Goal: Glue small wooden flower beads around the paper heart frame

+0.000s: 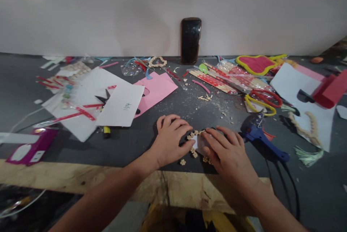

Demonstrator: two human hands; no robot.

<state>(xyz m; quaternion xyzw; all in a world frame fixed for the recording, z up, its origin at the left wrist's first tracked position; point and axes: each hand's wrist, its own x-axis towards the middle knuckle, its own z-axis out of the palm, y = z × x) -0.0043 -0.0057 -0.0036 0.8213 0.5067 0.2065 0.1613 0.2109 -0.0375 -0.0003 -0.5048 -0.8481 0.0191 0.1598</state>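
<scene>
1. Now, my left grip (172,138) sits palm-down above the desk (121,156), fingers curved and spread, thumb parted from forefinger; their tips are right at the edge of a small cluster of flower-shaped pieces (193,151).
2. And over on the other side, my right grip (227,149) reaches across that cluster, palm down; its fingertips hide some of the pieces, so whether it pinches anything I cannot tell.
3. Between the two, the pieces curve about a small white patch (195,141), near the front of the desk; one loose flower piece (182,162) lies closer to me, apart from its neighbours.
4. Just right of my right grip, a blue glue gun (264,141) lies with its cable trailing towards me.
5. Off to the left, a white card (121,107) with handwriting overlaps pink paper (159,87); straight ahead, a phone (190,40) stands upright against the pale wall (108,15), red-and-wood sticks (214,80) to its right.
</scene>
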